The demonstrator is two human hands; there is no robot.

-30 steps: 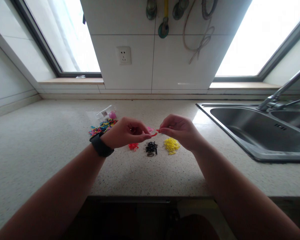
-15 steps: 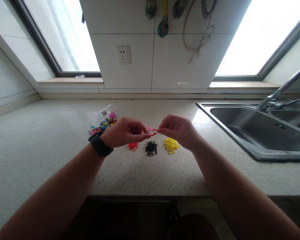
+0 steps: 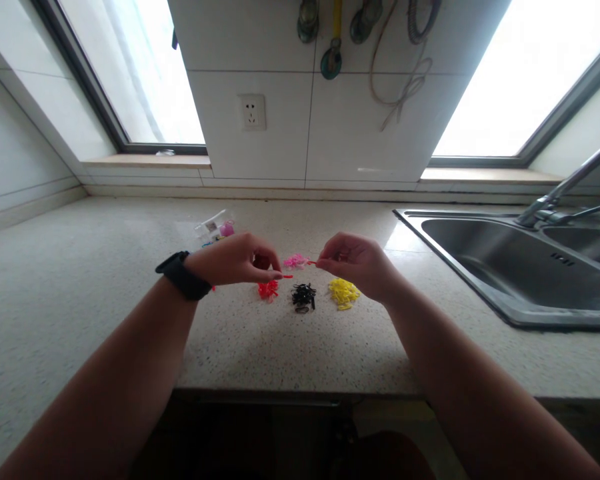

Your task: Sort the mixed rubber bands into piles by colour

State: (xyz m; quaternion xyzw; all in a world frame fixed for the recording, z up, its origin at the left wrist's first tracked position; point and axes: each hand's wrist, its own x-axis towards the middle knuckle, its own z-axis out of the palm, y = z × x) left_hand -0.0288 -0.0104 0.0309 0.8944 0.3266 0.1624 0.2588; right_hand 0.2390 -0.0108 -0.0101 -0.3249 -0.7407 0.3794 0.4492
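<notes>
My left hand (image 3: 243, 260), with a dark watch (image 3: 183, 275) on the wrist, pinches a small red rubber band (image 3: 289, 276) between thumb and fingertips. Another red rubber band (image 3: 312, 263) pokes out of the closed fingertips of my right hand (image 3: 353, 257). A gap separates the two hands. Beneath and around them lie small piles of rubber bands: red (image 3: 268, 291) just below my left fingertips, black (image 3: 304, 295) in the middle, yellow (image 3: 344, 293) under my right hand, and pink (image 3: 295, 261) between the hands. My left hand hides most of a multicoloured pile.
Behind my left hand lies a clear plastic bag (image 3: 213, 225) with something pink in it. A steel sink (image 3: 500, 313) with a tap (image 3: 540, 207) is set into the speckled counter (image 3: 105, 320) at right. A socket (image 3: 253, 112) sits on the tiled wall.
My left hand has moved left, away from my right hand, with a red rubber band in its fingertips. The red pieces, close together before, are now apart. The view has shifted slightly.
</notes>
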